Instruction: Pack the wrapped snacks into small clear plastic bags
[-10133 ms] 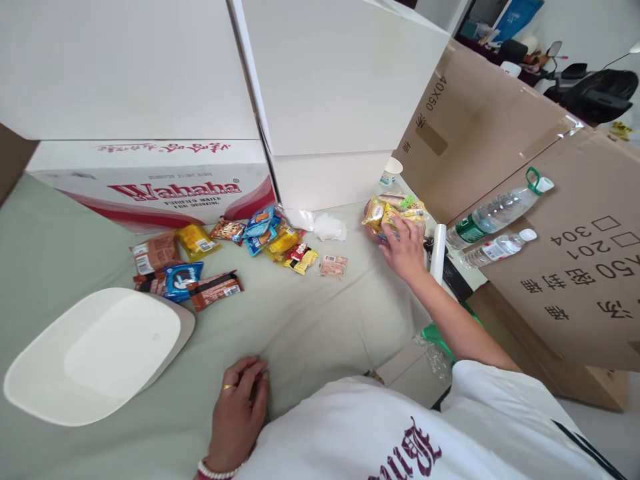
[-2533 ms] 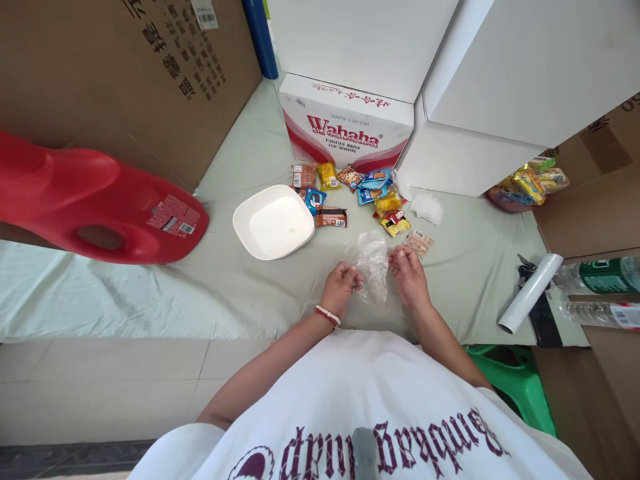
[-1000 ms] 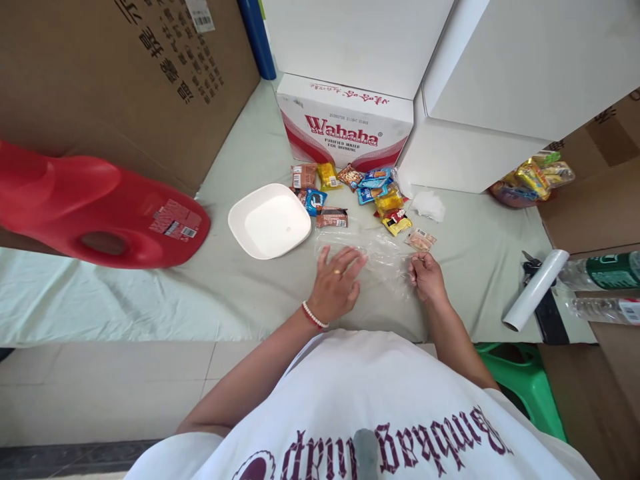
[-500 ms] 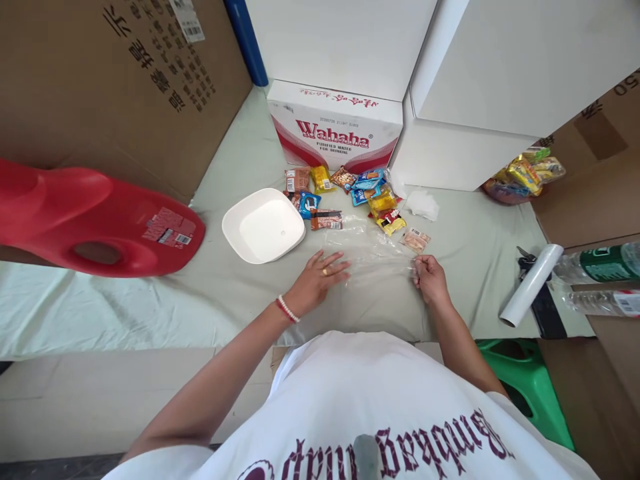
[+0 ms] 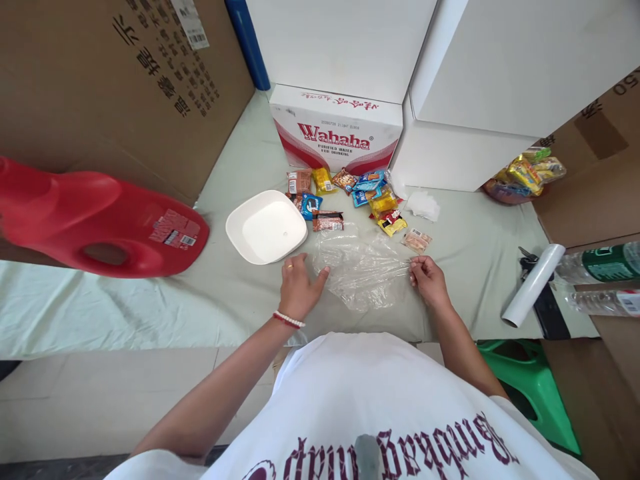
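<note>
A clear plastic bag (image 5: 363, 277) lies crumpled on the cloth-covered table in front of me. My right hand (image 5: 427, 279) pinches its right end between thumb and fingers. Close to the bag's left edge is my left hand (image 5: 301, 287), thumb spread from the fingers, holding nothing. Just beyond that hand sits a white bowl (image 5: 267, 227) with nothing in it. Several small wrapped snacks lie past the bag, among them a blue packet (image 5: 369, 181), a yellow packet (image 5: 324, 180) and a brown packet (image 5: 329, 221). A pinkish packet (image 5: 417, 241) rests near my right hand.
A large red jug (image 5: 145, 260) lies at left. The Wahaba-like red and white carton (image 5: 337, 133) stands behind the snacks. At right are a white roll (image 5: 533, 285), plastic bottles (image 5: 607, 263) and a snack-filled bowl (image 5: 505, 192). White tissue (image 5: 423, 205) lies beyond my right hand.
My left hand has moved left and turned, its fingers now pointing away from me. The plastic bag has spread nearer to me, while my right hand keeps its pinch.
</note>
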Available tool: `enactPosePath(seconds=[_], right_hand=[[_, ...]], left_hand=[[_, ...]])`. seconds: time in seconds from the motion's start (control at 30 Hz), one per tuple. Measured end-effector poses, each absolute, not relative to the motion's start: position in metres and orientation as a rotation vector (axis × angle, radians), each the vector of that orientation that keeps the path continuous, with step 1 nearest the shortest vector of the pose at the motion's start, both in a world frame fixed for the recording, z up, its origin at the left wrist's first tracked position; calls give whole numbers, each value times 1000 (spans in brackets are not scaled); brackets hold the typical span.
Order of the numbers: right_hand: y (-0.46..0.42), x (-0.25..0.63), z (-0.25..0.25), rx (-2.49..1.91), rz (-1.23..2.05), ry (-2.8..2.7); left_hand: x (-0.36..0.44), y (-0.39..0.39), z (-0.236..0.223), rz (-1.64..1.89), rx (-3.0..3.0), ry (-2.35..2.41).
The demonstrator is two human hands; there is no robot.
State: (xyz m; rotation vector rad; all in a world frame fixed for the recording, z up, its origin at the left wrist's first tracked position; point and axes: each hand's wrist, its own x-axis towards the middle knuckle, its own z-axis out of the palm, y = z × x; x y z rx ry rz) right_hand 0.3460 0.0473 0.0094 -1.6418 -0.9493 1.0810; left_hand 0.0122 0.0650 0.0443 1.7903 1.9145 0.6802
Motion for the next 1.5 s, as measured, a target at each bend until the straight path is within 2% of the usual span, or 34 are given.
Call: enactPosePath(seconds=[0.17,0.37,0.43,0.63,0.77,0.87,1.07,1.2,1.37,1.5], right_hand=[[44,348,10,-1664,1073,-915],[47,342,11,-1690,1075,-872],[47,338,12,-1691,1109,-870],[43,334,7,-1726,1094,-963],[43,336,3,-1745,1067,-976],[45,335,3,-1756,1058,-984],[47,334,7,-1752,1100,-936],[45,335,8,-1740,1111,-922],[40,332,7,-1746,1090,-999],[36,331,8,-1772,1060,-1052]], left_hand=[[37,60,9,798,1557,2054],[52,60,26,1190,1192,1454],[48,62,33,1147,1143,1403],[12,56,31,837,1265,1682],[-4,44,32,764,871,1548],[-5,39,39,716,834,1414],[9,32,54,924,1178,1404],[10,23,54,863,968,1296],[-14,11,40,744,822,1619],[-34,-1,57,768,1221,2073]])
